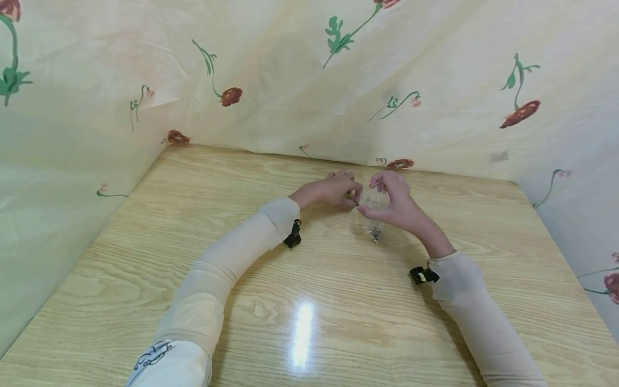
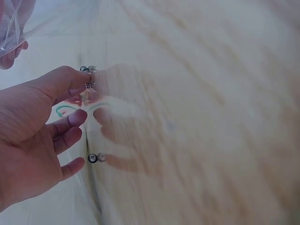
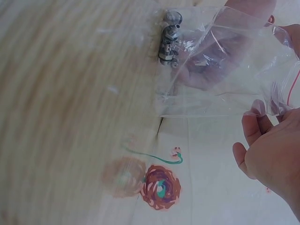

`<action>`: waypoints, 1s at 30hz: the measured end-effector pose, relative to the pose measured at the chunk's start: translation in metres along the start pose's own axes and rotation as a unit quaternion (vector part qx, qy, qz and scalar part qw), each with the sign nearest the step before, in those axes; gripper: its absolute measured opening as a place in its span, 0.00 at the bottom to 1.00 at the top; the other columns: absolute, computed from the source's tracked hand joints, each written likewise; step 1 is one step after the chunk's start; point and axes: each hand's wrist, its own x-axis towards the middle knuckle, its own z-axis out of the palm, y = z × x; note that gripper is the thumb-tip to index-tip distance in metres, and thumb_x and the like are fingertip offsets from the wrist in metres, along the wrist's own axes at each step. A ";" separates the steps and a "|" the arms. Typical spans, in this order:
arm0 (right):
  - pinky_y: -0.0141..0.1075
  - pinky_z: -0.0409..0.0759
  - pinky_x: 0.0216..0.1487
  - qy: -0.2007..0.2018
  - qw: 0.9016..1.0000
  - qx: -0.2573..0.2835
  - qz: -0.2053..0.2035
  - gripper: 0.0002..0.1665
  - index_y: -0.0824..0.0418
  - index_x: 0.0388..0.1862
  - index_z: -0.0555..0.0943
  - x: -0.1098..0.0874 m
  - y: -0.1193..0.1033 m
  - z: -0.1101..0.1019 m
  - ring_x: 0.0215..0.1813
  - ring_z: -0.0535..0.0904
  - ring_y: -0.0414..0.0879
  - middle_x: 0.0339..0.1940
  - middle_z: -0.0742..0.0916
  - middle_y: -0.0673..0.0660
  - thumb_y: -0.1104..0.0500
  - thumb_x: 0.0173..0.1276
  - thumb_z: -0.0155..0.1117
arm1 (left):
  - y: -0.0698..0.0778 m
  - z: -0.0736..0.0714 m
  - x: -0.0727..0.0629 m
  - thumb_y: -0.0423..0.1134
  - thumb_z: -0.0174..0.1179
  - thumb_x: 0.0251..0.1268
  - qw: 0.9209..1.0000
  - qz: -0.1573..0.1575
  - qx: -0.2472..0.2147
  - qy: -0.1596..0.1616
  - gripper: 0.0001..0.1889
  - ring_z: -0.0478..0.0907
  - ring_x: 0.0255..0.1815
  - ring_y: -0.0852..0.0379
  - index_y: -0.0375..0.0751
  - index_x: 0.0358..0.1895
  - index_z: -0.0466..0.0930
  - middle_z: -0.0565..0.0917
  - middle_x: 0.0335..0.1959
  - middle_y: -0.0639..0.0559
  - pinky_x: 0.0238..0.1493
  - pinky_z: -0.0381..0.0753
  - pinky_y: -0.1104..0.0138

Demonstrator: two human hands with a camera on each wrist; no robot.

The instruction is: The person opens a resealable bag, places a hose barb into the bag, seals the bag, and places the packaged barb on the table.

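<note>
My right hand [image 1: 394, 207] holds a clear plastic bag [image 3: 211, 98] near its mouth, with thumb and fingers spread round the opening. Several small shiny metal pieces [image 3: 169, 40] lie gathered at the bag's low end, close over the table. My left hand [image 1: 333, 191] is just left of the bag's mouth. In the left wrist view, its thumb and index finger pinch a small metal piece [image 2: 87, 86] low over the tabletop, and another metal piece [image 2: 84, 69] shows just past them. A separate metal piece [image 2: 93, 158] lies beside the little finger.
The wooden tabletop [image 1: 309, 258] is glossy and mirrors the hand and the pieces. Flowered cloth [image 1: 290, 64] hangs along the table's back edge and left side. Each wrist carries a small black camera, such as the right camera [image 1: 423, 275].
</note>
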 end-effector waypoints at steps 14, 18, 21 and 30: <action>0.41 0.61 0.48 -0.012 1.000 0.008 -0.010 0.29 0.72 0.49 0.71 -0.001 -0.002 -0.009 0.43 0.65 0.58 0.41 0.73 0.63 0.65 0.54 0.76 | -0.005 -0.001 -0.006 0.41 0.61 0.71 1.000 -0.013 -0.015 -0.004 0.04 0.63 0.57 0.52 0.50 0.44 0.80 0.72 0.47 0.51 0.69 0.59 0.46; 0.39 0.60 0.48 -0.016 1.000 0.010 0.001 0.28 0.72 0.49 0.70 -0.002 -0.004 -0.013 0.43 0.64 0.52 0.41 0.73 0.64 0.64 0.56 0.76 | -0.007 -0.002 -0.010 0.40 0.61 0.70 1.000 -0.020 -0.014 0.000 0.04 0.63 0.59 0.52 0.50 0.44 0.80 0.73 0.48 0.51 0.72 0.57 0.43; 0.37 0.60 0.46 -0.019 1.000 0.009 0.001 0.28 0.71 0.49 0.71 -0.002 -0.004 -0.016 0.43 0.64 0.49 0.40 0.73 0.64 0.64 0.56 0.76 | -0.008 -0.002 -0.012 0.40 0.61 0.70 1.000 -0.025 -0.004 0.003 0.04 0.64 0.60 0.51 0.50 0.44 0.81 0.74 0.50 0.51 0.74 0.56 0.43; 0.36 0.61 0.43 -0.026 1.000 0.011 -0.007 0.27 0.68 0.47 0.70 -0.009 -0.003 -0.025 0.40 0.64 0.52 0.36 0.72 0.59 0.64 0.55 0.76 | -0.007 -0.006 -0.018 0.45 0.62 0.72 0.999 -0.024 -0.025 0.029 0.05 0.65 0.58 0.53 0.51 0.44 0.81 0.75 0.51 0.51 0.69 0.61 0.49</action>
